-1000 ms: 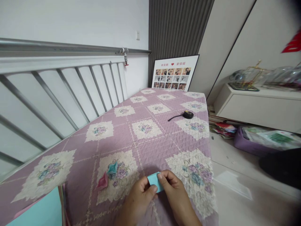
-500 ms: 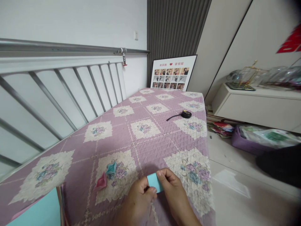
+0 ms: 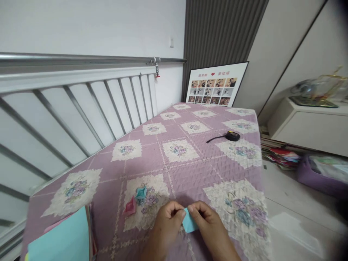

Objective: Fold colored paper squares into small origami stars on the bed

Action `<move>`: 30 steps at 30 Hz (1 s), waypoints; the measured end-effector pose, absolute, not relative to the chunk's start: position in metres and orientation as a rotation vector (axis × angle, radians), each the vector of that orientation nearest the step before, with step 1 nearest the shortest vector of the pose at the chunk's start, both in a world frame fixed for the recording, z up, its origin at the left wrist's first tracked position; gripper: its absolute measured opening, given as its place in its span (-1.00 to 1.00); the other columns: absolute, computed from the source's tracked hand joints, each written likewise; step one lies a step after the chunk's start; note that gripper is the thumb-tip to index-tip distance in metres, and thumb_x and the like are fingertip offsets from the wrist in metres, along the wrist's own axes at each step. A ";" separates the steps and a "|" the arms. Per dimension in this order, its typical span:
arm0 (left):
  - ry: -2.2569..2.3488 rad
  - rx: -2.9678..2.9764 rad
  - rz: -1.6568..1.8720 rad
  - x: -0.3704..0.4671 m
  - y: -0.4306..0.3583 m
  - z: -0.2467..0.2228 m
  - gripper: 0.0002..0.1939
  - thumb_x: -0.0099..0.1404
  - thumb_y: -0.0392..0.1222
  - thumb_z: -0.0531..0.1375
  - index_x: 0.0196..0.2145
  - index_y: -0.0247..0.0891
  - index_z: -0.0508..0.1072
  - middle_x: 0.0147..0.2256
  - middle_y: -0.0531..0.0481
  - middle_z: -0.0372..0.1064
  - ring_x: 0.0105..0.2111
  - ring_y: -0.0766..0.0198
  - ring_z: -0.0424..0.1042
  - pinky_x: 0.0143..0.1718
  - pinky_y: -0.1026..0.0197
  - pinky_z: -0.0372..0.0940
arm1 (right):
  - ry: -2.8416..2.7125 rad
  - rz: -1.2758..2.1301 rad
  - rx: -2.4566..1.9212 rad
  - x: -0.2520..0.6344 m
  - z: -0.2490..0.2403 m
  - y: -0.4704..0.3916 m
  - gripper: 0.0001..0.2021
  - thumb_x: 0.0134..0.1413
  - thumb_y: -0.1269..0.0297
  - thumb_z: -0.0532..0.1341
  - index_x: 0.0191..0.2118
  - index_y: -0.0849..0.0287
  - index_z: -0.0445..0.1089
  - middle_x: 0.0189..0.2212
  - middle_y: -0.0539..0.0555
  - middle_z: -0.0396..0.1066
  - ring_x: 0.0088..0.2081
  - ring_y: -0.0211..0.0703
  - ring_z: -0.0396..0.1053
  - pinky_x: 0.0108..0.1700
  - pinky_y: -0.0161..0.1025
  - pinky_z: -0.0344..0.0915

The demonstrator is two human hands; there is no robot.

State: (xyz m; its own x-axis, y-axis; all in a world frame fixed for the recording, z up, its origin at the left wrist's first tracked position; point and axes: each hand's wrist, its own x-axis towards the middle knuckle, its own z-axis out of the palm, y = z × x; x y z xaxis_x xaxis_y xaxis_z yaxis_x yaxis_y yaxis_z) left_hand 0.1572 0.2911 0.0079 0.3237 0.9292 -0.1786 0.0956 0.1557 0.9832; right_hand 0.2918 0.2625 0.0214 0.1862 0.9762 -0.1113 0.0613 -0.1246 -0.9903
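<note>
Between my two hands is a small folded piece of light blue paper (image 3: 189,223), held over the near part of the bed. My left hand (image 3: 169,224) pinches its left edge between thumb and fingers. On the other side, my right hand (image 3: 206,221) grips the top right part, thumb lying on the paper. Left of my hands, a folded blue paper piece (image 3: 141,194) and a folded pink paper piece (image 3: 131,206) rest on the flowered cover. A stack of coloured paper (image 3: 63,237), blue on top, lies at the lower left.
A quilted purple cover (image 3: 146,159) spreads over the bed. A black tape measure (image 3: 232,136) with a strap lies toward its right side. Along the left runs a radiator (image 3: 89,112). A framed photo board (image 3: 214,85) leans at the far end; a purple basket (image 3: 318,174) stands on the floor.
The view has swung left, so everything sits further right. The fingers of both hands have come closer together at the paper's upper edge, and the paper has turned.
</note>
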 end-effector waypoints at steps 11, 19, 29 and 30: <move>1.185 1.187 0.947 0.152 0.298 0.008 -0.82 0.18 -0.11 0.15 -0.50 -0.25 0.36 -0.59 0.11 0.21 -0.55 0.34 0.20 -0.47 0.30 0.13 | -1.124 1.074 -1.471 0.298 0.013 0.266 -0.64 -0.07 -0.07 0.22 -0.57 0.13 0.29 -0.62 -0.06 0.20 -0.52 -0.23 0.14 -0.46 -0.30 0.15; 1.073 1.043 0.953 0.154 0.297 0.005 -0.69 0.13 0.07 0.20 -0.40 -0.26 0.33 -0.55 0.12 0.23 -0.56 0.37 0.22 -0.51 0.30 0.14 | -1.106 0.911 -1.525 0.290 0.017 0.263 -0.65 -0.02 -0.06 0.18 -0.56 0.12 0.28 -0.62 -0.04 0.27 -0.53 -0.20 0.19 -0.46 -0.29 0.16; 0.994 1.020 0.717 0.159 0.291 0.009 -0.62 0.08 0.03 0.23 -0.28 -0.35 0.44 -0.49 0.02 0.35 -0.55 0.38 0.30 -0.54 0.33 0.13 | -1.026 1.028 -1.402 0.292 0.018 0.262 -0.68 0.03 -0.03 0.20 -0.50 0.13 0.33 -0.59 -0.02 0.35 -0.49 -0.17 0.30 -0.40 -0.27 0.26; 0.998 1.021 0.714 0.159 0.291 0.009 -0.64 0.08 0.01 0.22 -0.29 -0.35 0.44 -0.51 0.04 0.33 -0.56 0.39 0.29 -0.54 0.33 0.12 | -1.012 1.012 -1.385 0.291 0.018 0.262 -0.69 0.01 -0.02 0.22 -0.49 0.13 0.33 -0.58 -0.03 0.33 -0.49 -0.18 0.30 -0.40 -0.28 0.26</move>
